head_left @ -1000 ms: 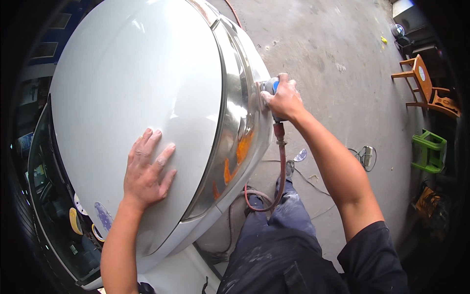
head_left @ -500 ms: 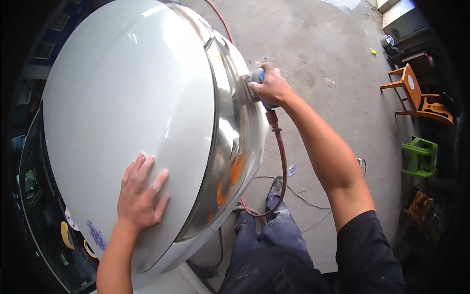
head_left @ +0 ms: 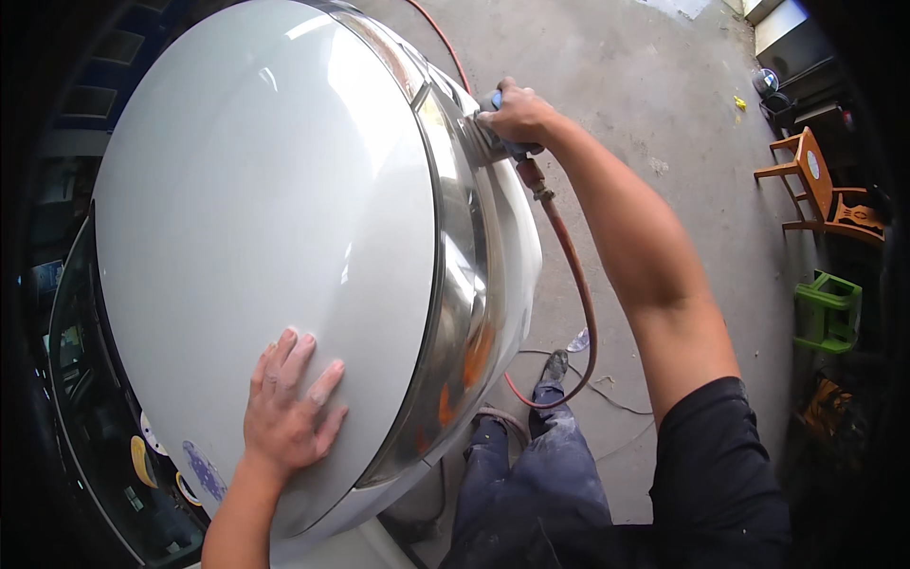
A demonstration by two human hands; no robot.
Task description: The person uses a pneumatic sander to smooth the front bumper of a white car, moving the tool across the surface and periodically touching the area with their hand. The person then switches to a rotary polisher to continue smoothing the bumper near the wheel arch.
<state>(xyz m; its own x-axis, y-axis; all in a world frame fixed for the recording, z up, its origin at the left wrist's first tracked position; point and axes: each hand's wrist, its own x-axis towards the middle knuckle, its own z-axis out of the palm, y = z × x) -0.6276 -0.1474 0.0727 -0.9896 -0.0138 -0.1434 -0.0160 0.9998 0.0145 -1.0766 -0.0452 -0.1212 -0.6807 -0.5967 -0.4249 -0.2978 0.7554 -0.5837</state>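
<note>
The right hand [head_left: 520, 116] hides much of the power tool [head_left: 485, 144].

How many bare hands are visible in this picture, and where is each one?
2. The bare left hand lies spread on the glossy white, curved car hood; the bare right hand grips the blue-and-grey handheld tool by the long, clear headlight.

White hood [head_left: 265, 209], green stool [head_left: 828, 315]
</note>
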